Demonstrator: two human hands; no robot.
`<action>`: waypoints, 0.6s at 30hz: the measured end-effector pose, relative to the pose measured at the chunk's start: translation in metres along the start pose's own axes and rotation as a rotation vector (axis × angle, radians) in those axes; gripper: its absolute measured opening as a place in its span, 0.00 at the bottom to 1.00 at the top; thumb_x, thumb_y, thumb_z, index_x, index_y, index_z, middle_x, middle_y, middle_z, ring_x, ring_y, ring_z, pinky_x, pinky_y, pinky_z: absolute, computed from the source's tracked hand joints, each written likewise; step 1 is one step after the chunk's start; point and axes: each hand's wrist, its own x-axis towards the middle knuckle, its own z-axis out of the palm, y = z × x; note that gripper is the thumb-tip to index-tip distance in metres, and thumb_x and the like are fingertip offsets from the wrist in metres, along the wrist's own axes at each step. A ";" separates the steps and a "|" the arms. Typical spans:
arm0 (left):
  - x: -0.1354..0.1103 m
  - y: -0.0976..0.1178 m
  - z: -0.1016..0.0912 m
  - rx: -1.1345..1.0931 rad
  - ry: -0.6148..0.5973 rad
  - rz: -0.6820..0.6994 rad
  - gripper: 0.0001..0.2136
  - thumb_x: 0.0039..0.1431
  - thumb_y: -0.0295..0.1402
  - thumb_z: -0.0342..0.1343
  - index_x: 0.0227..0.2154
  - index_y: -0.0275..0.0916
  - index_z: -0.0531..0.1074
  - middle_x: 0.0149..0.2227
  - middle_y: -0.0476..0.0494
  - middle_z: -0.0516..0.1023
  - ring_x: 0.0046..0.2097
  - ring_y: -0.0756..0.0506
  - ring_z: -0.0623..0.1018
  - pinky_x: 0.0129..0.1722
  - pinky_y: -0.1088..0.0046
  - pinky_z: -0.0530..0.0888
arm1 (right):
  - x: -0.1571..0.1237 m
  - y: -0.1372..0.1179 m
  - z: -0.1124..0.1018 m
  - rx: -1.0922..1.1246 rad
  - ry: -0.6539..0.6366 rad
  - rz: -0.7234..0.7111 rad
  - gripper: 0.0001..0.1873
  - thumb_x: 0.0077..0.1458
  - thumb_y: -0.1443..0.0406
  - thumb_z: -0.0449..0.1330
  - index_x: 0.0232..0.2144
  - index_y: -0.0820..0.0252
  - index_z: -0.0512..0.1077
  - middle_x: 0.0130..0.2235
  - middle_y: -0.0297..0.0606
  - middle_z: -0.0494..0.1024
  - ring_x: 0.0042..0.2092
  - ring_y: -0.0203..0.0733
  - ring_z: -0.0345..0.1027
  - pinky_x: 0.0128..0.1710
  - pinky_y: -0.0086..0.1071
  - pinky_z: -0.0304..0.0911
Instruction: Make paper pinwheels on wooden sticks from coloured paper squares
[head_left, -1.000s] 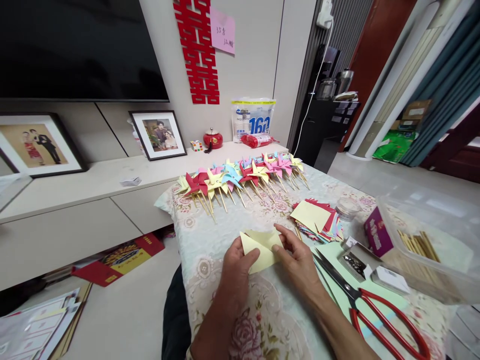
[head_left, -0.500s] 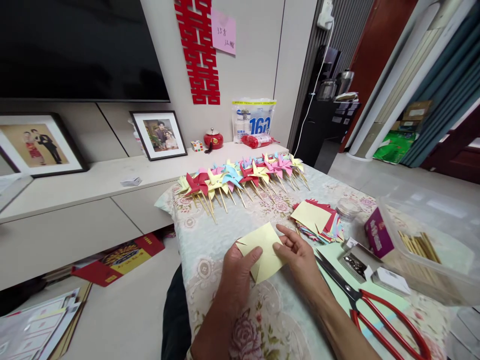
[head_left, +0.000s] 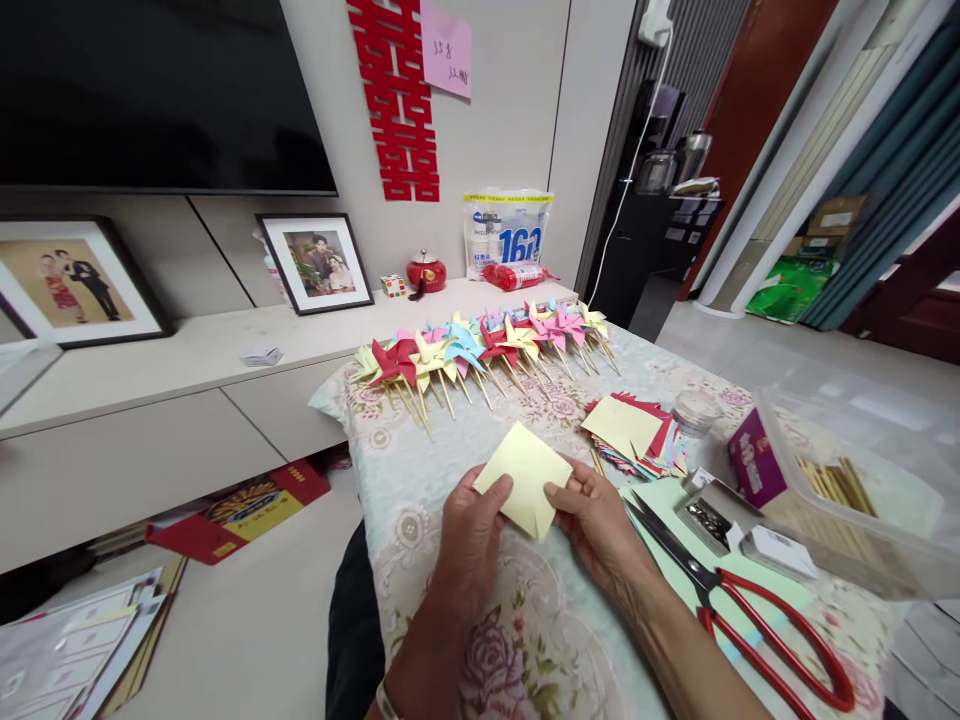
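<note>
A square of pale yellow paper (head_left: 525, 475), with a slit at its near corner, is held just above the floral tablecloth. My left hand (head_left: 471, 520) pinches its left side, thumb on top and fingers beneath. On the right side my right hand (head_left: 596, 510) grips the same sheet, also with the thumb on top. To the right lies a stack of coloured paper squares (head_left: 634, 435), a yellow one uppermost. Large scissors (head_left: 705, 580) with red handles rest on pale green paper beside my right forearm, blades parted. Finished paper pinwheels (head_left: 465, 350) on sticks lie in rows beyond my hands.
A clear plastic box (head_left: 817, 500) holding thin wooden sticks (head_left: 840, 485) stands at the right. Near it are a small open box of metal pieces (head_left: 709, 520) and a round clear container (head_left: 696, 412). A white cabinet (head_left: 202, 355) borders the table's far side.
The yellow paper has been turned in my hands, so its slit corner now points toward me. My right fingers have closed in under its edge.
</note>
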 end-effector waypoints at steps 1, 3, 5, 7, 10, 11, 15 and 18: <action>0.000 0.001 0.000 0.006 -0.002 -0.013 0.21 0.43 0.34 0.71 0.40 0.33 0.74 0.35 0.39 0.83 0.34 0.42 0.81 0.33 0.70 0.74 | 0.001 -0.001 -0.001 -0.001 0.026 -0.022 0.32 0.35 0.65 0.75 0.46 0.61 0.73 0.37 0.41 0.85 0.35 0.46 0.78 0.35 0.36 0.71; 0.000 0.002 0.000 0.023 -0.006 -0.025 0.20 0.43 0.34 0.71 0.40 0.33 0.74 0.33 0.40 0.82 0.31 0.45 0.79 0.30 0.72 0.73 | 0.003 -0.002 -0.003 -0.007 0.067 -0.064 0.35 0.34 0.65 0.75 0.47 0.60 0.72 0.36 0.40 0.85 0.35 0.46 0.78 0.37 0.36 0.70; -0.001 0.002 0.000 0.044 -0.017 -0.035 0.20 0.43 0.34 0.70 0.39 0.33 0.75 0.32 0.41 0.82 0.29 0.47 0.78 0.27 0.74 0.71 | 0.005 -0.002 -0.005 -0.027 0.102 -0.103 0.39 0.32 0.64 0.76 0.50 0.60 0.69 0.34 0.38 0.85 0.35 0.45 0.78 0.39 0.36 0.69; -0.001 0.002 -0.001 0.068 -0.028 -0.048 0.19 0.43 0.34 0.70 0.39 0.33 0.75 0.32 0.42 0.82 0.29 0.48 0.77 0.26 0.76 0.70 | 0.006 -0.003 -0.006 -0.064 0.130 -0.139 0.43 0.32 0.63 0.76 0.53 0.61 0.67 0.32 0.36 0.84 0.34 0.44 0.77 0.39 0.36 0.69; -0.001 0.001 -0.002 0.106 -0.043 -0.063 0.20 0.43 0.36 0.70 0.38 0.32 0.75 0.31 0.42 0.82 0.27 0.49 0.75 0.24 0.77 0.68 | 0.007 -0.003 -0.007 -0.136 0.129 -0.178 0.46 0.32 0.62 0.75 0.56 0.61 0.65 0.28 0.31 0.81 0.32 0.43 0.76 0.37 0.36 0.67; 0.000 0.001 -0.003 0.115 -0.044 -0.063 0.20 0.43 0.36 0.70 0.38 0.32 0.75 0.31 0.42 0.81 0.27 0.49 0.75 0.23 0.77 0.68 | 0.007 -0.003 -0.008 -0.155 0.122 -0.183 0.47 0.33 0.62 0.74 0.57 0.62 0.65 0.27 0.30 0.80 0.31 0.43 0.75 0.36 0.36 0.67; 0.003 0.000 -0.006 0.128 -0.036 -0.062 0.20 0.42 0.35 0.71 0.38 0.32 0.75 0.30 0.43 0.81 0.27 0.48 0.76 0.24 0.76 0.69 | 0.009 -0.002 -0.011 -0.191 0.104 -0.200 0.47 0.35 0.61 0.73 0.58 0.64 0.63 0.28 0.31 0.80 0.30 0.41 0.74 0.35 0.35 0.66; 0.004 0.000 -0.008 0.162 -0.042 -0.062 0.19 0.41 0.34 0.72 0.36 0.33 0.75 0.30 0.43 0.82 0.27 0.48 0.77 0.23 0.77 0.68 | 0.009 -0.002 -0.013 -0.212 0.110 -0.221 0.45 0.36 0.61 0.73 0.57 0.63 0.64 0.28 0.29 0.78 0.29 0.40 0.72 0.33 0.34 0.64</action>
